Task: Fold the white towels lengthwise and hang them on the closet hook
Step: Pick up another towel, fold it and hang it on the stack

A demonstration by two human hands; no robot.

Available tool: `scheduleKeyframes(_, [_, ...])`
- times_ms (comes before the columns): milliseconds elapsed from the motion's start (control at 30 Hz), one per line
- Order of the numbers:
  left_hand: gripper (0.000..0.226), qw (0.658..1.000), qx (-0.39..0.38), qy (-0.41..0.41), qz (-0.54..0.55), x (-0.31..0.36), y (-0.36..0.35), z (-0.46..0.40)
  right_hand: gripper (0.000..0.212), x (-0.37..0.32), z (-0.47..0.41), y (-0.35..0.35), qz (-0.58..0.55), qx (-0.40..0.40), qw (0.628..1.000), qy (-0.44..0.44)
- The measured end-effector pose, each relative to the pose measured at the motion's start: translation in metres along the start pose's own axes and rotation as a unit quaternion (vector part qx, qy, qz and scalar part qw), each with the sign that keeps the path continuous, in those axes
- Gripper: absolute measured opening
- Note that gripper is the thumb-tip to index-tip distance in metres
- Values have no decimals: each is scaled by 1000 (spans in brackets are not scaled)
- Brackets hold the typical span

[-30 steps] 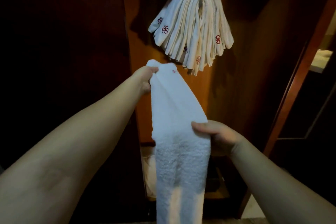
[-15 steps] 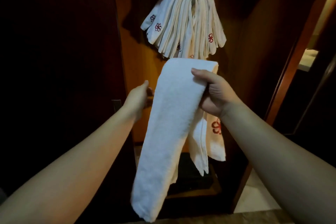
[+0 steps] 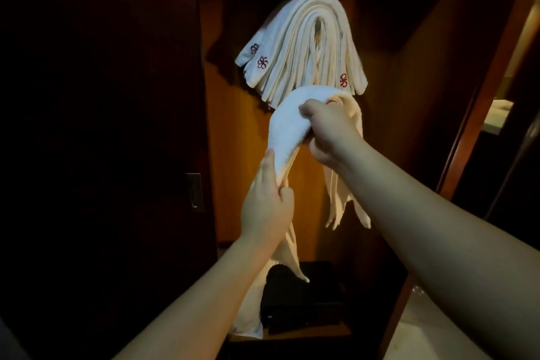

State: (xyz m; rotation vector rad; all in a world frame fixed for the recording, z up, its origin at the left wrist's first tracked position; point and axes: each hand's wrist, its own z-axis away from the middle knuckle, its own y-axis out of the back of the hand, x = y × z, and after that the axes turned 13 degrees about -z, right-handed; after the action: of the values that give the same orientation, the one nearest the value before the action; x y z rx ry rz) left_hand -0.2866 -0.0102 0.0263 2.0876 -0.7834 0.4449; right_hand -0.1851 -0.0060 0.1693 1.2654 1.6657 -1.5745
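Note:
A long folded white towel [image 3: 287, 123] is bent over in an arch just below the hanging bundle. My right hand [image 3: 328, 131] grips it at the top of the bend, and its right end dangles behind my right forearm. My left hand [image 3: 267, 204] is shut on the left side of the towel lower down; that end hangs toward the closet floor. Above, several folded white towels with red flower logos [image 3: 304, 44] hang draped over the closet hook, which they hide.
The closet's orange wooden back panel [image 3: 233, 161] is behind the towels. A dark closet door with a metal pull [image 3: 194, 190] stands at the left. A black box [image 3: 304, 301] sits on the closet floor. A doorway frame [image 3: 467, 137] runs along the right.
My right hand has bunched the towel's middle and lifted it toward the hanging bundle. My left hand slid down and closed on the left half. The towel now bends in an arch.

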Motion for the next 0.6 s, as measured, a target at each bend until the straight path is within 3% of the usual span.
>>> scheduleKeyframes(100, [51,998,35,22,37,-10,-2,4,19,-8,-7,0,-29,28,999,11])
scheduleKeyframes(200, [36,998,34,39,-25,-37,-9,0,18,-13,-15,6,-75,41,996,7])
scheduleKeyframes(400, [18,985,8,129,-115,-109,-6,4,24,-30,-36,31,-142,147,979,22])
scheduleKeyframes(500, [16,981,34,181,52,-136,11,-6,26,-32,-45,45,-159,189,969,12])
scheduleKeyframes(600, [15,941,69,237,232,-144,29,-20,25,-34,-53,55,-197,234,952,-18])
